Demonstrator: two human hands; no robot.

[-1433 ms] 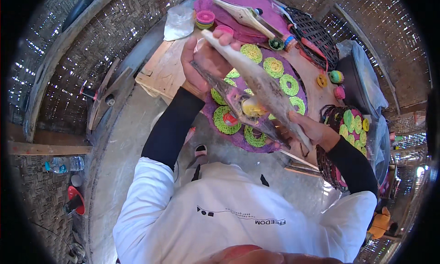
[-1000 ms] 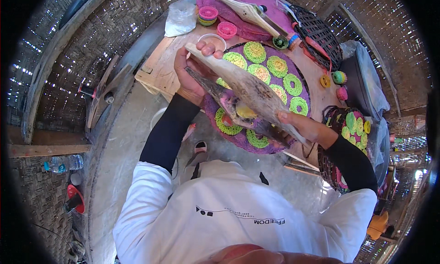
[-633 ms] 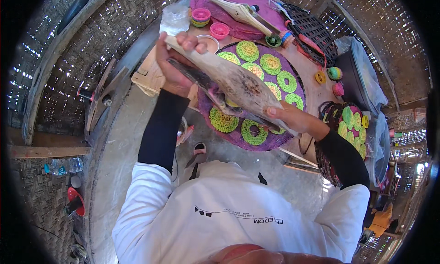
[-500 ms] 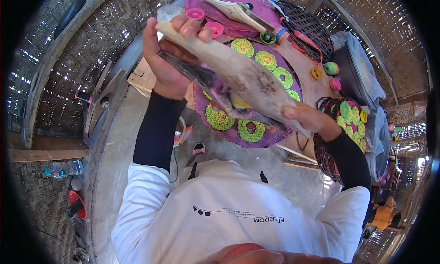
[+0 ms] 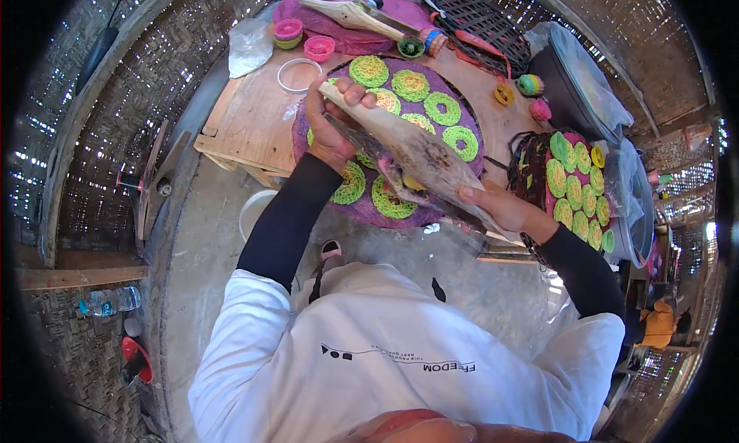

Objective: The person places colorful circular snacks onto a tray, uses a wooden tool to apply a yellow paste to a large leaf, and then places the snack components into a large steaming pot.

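With both hands I hold a long wooden press [image 5: 416,143], two weathered bars lying one over the other. My left hand [image 5: 332,127] is wrapped round its upper-left ends, with the fingers curled over the pale top bar. At the lower-right end, my right hand [image 5: 504,208] grips the bars, thumb on top. Something yellow [image 5: 413,183] shows between the bars near their middle. Beneath the press is a round purple tray [image 5: 450,85] bearing several lacy green rounds [image 5: 410,85], some with yellowish centres and others ring-shaped. The press hides part of the tray.
A similar wooden press [image 5: 350,16] lies on purple cloth [image 5: 285,12] at the back. Pink plastic rings [image 5: 319,48], a white hoop [image 5: 300,75] and a plastic bag [image 5: 250,46] sit on the wooden table [image 5: 246,112]. At right stand a dark tub [image 5: 570,85] and more green rounds [image 5: 573,189].
The press has moved lower, nearer the tray, still in both hands. My left hand has shifted right and down. More of the table and tray shows, as the view has also shifted.
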